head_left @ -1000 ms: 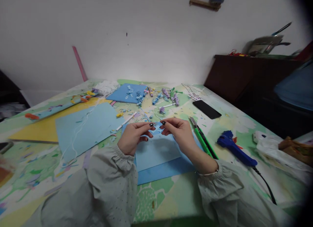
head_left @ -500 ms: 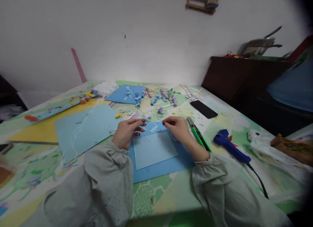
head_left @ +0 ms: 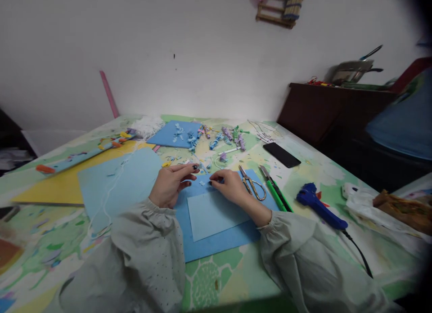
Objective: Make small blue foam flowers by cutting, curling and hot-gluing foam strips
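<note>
Over the left edge of a blue foam sheet (head_left: pixel 216 248), my left hand (head_left: pixel 173 182) has thumb and index finger pinched together; what they hold, if anything, is too small to make out. My right hand (head_left: pixel 227 185) is above the same sheet, fingertips closed, their content also too small to tell. A light blue sheet (head_left: pixel 216 214) lies on the blue one, partly under my right hand. Small blue scraps (head_left: pixel 202 183) lie between my hands. Gold-handled scissors (head_left: pixel 253 185) rest just right of my right hand.
Green cutters (head_left: pixel 278 194), a black phone (head_left: pixel 281 154) and a blue glue gun (head_left: pixel 320 207) lie to the right. Curled paper pieces (head_left: pixel 216 140) are at the back. A light blue sheet (head_left: pixel 135 173) over a yellow board (head_left: pixel 50 187) lies left, with white string.
My right hand has moved left, closer to my left hand, uncovering the scissors. The small strips that were between my hands no longer show there as before. The view has tilted slightly up.
</note>
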{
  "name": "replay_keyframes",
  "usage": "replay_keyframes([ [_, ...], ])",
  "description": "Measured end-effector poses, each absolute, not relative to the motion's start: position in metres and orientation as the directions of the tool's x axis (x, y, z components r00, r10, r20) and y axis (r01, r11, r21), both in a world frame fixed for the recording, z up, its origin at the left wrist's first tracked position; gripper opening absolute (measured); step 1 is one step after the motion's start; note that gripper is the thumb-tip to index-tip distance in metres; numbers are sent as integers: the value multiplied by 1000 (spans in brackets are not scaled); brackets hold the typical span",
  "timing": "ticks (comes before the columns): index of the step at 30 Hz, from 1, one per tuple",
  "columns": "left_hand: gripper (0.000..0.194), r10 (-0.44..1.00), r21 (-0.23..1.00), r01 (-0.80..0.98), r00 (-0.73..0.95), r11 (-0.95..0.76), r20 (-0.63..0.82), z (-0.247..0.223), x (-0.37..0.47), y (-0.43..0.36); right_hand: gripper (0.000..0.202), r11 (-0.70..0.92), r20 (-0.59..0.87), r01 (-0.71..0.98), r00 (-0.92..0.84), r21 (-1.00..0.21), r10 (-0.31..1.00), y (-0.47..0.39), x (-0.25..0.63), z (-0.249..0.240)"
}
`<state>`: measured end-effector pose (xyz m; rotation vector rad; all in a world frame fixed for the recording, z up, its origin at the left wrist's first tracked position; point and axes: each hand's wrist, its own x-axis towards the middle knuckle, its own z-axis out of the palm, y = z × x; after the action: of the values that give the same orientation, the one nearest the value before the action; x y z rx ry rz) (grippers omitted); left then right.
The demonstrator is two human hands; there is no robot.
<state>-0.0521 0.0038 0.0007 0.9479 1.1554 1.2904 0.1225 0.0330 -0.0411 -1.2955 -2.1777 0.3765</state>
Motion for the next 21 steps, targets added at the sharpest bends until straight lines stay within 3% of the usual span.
replay_keyframes([
  [6,25,995,961,-265,-43,78,-93,-1,-52,5,33,637,306,659,-558,-401,771,52,101,-40],
  [10,25,995,959,-267,-8,92,-97,1,-51,4,23,676,256,630,-631,-383,733,60,95,-37],
  [19,27,981,974,-117,35,191,-189,0,-43,-2,15,425,230,651,-367,-629,902,37,132,-31],
  [20,26,975,972,-82,58,219,-215,-2,-39,-4,16,369,206,634,-318,-680,925,30,139,-29],
  [21,26,967,969,-44,85,244,-240,-5,-34,-6,15,234,133,526,-223,-817,966,24,146,-28],
])
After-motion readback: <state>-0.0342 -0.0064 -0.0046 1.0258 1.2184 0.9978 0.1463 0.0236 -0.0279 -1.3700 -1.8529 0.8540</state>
